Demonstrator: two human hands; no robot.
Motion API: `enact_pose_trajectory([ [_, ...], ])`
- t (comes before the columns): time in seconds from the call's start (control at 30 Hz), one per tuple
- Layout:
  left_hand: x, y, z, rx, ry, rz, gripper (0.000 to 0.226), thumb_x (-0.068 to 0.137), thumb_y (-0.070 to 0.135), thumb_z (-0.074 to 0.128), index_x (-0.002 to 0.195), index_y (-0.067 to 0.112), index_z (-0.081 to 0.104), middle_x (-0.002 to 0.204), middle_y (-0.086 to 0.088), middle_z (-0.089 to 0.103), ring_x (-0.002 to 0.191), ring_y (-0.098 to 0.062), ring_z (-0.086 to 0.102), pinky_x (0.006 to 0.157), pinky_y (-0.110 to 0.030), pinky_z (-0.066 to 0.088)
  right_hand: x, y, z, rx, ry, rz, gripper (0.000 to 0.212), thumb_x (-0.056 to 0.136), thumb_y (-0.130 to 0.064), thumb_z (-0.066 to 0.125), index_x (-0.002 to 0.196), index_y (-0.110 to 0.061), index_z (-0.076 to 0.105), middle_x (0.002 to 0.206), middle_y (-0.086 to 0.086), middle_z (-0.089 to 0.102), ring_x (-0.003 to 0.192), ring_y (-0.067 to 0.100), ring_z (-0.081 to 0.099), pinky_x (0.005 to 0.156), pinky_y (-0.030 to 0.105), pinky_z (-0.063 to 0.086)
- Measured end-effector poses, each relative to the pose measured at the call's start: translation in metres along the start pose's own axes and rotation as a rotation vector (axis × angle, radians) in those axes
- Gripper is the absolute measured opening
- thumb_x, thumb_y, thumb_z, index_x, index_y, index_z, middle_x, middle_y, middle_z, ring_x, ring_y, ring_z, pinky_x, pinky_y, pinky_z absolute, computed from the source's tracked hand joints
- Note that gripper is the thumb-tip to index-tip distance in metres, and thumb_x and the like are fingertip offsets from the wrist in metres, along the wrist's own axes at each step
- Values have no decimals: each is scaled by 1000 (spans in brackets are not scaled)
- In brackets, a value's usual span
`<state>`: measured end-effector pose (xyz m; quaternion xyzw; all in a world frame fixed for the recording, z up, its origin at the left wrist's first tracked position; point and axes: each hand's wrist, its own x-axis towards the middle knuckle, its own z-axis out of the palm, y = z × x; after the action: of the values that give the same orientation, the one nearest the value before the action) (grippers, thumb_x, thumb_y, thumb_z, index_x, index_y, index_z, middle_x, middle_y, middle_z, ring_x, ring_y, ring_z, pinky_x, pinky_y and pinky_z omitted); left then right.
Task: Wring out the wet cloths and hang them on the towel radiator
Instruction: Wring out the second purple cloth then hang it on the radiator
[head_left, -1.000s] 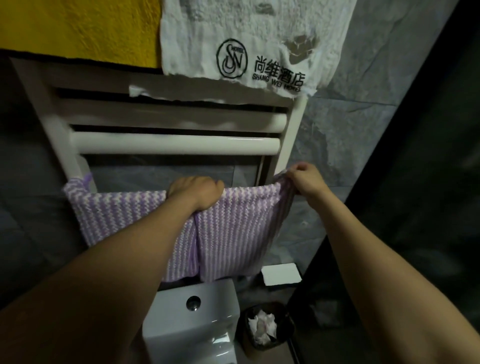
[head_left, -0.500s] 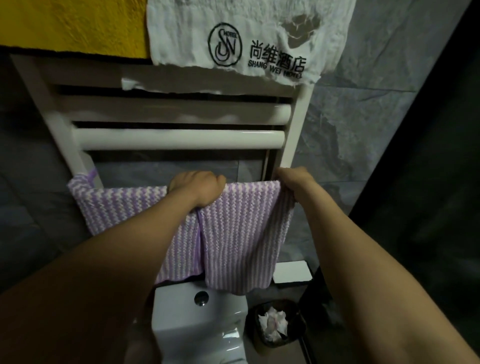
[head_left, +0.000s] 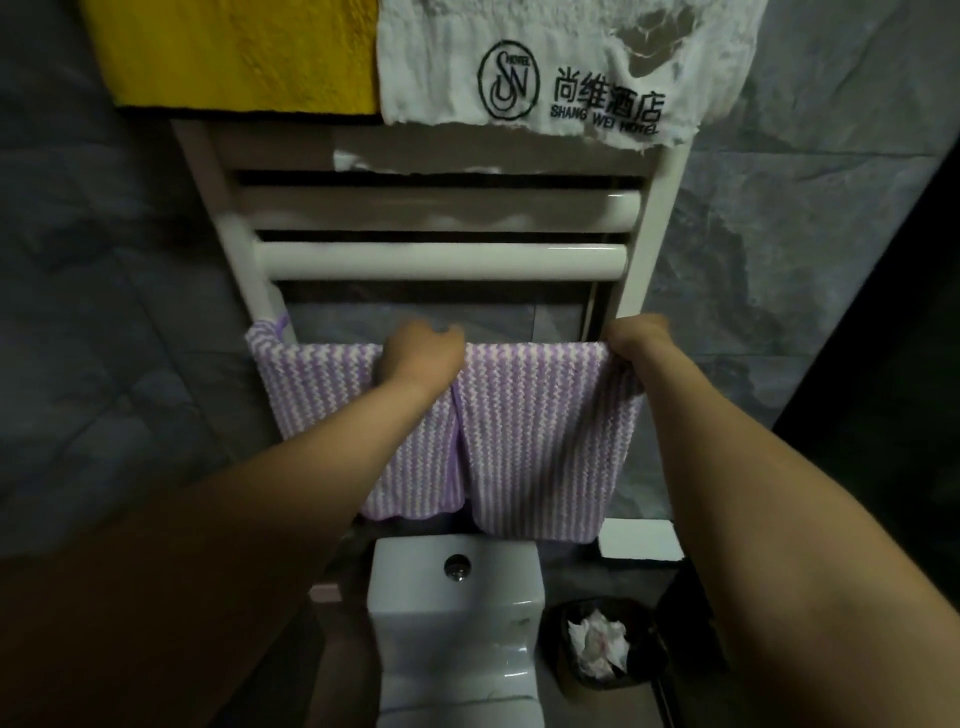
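Towel radiator (head_left: 441, 260) is standing against the wall, directly above the toilet cistern (head_left: 452, 597). Two cloths are hanging over its top rung: one (head_left: 234, 52) at left, the lettered towel (head_left: 545, 62) at right, edges touching. Two further cloths are hanging side by side over the lowest rung, left cloth (head_left: 311, 384) and right cloth (head_left: 545, 426). Waste bin (head_left: 597, 644) is sitting on the floor, right of the cistern.

Ribbed knit cloth (head_left: 545, 441) — glossy enamelled radiator (head_left: 441, 261).
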<state>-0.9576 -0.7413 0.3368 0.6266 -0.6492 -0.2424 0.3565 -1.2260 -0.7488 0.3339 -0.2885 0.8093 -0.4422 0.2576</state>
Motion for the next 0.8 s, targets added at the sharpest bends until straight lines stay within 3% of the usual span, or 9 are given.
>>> enact_pose_trajectory([
  [0.1, -20, -21, 10, -34, -157, -166, 63, 79, 57, 43, 74, -1, 68, 68, -20, 71, 67, -36, 72, 73, -42, 61, 9, 3, -3, -42, -2, -10, 65, 74, -15, 62, 133, 6, 44, 127, 23, 61, 110, 38, 64, 92, 50, 55],
  [0.17, -25, -27, 19, -78, -134, -144, 56, 76, 58, 48, 77, 7, 70, 77, -25, 70, 75, -41, 71, 74, -45, 60, 12, 2, -2, -90, -33, -14, 64, 77, -16, 60, 134, 9, 42, 127, 24, 60, 112, 37, 64, 92, 47, 55],
  [0.23, -30, -22, 22, -151, -94, -94, 37, 73, 53, 54, 60, 21, 66, 76, -26, 66, 78, -45, 68, 74, -44, 58, 12, 1, -3, -106, -48, -15, 61, 81, -16, 58, 134, 10, 41, 129, 25, 59, 114, 36, 63, 92, 44, 54],
  [0.37, -26, 2, 12, -220, 24, -38, 38, 78, 40, 54, 54, 10, 49, 80, -26, 64, 84, -43, 64, 76, -41, 52, 4, -3, -3, -131, -39, -10, 57, 87, -16, 57, 135, 11, 41, 133, 23, 58, 119, 33, 61, 97, 40, 52],
  [0.5, 9, 21, -16, -60, 159, 21, 37, 89, 34, 49, 62, 10, 46, 82, -18, 63, 91, -39, 62, 74, -36, 47, 6, -2, -3, -211, -21, -47, 50, 91, -17, 56, 135, 7, 50, 138, 16, 57, 127, 30, 56, 101, 32, 47],
  [0.57, 23, 19, -21, 166, 148, 77, 36, 90, 42, 46, 76, 13, 60, 96, -14, 64, 106, -37, 55, 87, -39, 47, 8, 0, -4, -316, -79, -96, 46, 90, -23, 53, 129, 2, 60, 137, 14, 60, 126, 31, 57, 93, 28, 48],
  [0.67, 29, 7, -8, 500, -36, 132, 43, 95, 46, 40, 110, 14, 65, 127, -15, 61, 122, -36, 50, 103, -42, 38, 12, 5, -8, -413, -64, -136, 51, 83, -34, 51, 119, -2, 68, 133, 19, 62, 119, 35, 61, 84, 29, 47],
  [0.73, 33, -4, 0, 507, -177, 102, 40, 98, 45, 33, 112, 15, 57, 133, -15, 59, 124, -33, 53, 105, -42, 33, 10, 9, -11, -346, -53, -119, 61, 77, -46, 52, 117, -4, 69, 126, 19, 65, 113, 36, 64, 83, 31, 49],
  [0.8, 42, -10, -4, 471, -271, 116, 40, 96, 46, 30, 102, 13, 52, 132, -19, 58, 121, -34, 55, 104, -41, 35, -3, 11, -17, -139, -100, -64, 73, 66, -65, 50, 108, -10, 72, 112, 15, 69, 98, 32, 68, 80, 34, 54],
])
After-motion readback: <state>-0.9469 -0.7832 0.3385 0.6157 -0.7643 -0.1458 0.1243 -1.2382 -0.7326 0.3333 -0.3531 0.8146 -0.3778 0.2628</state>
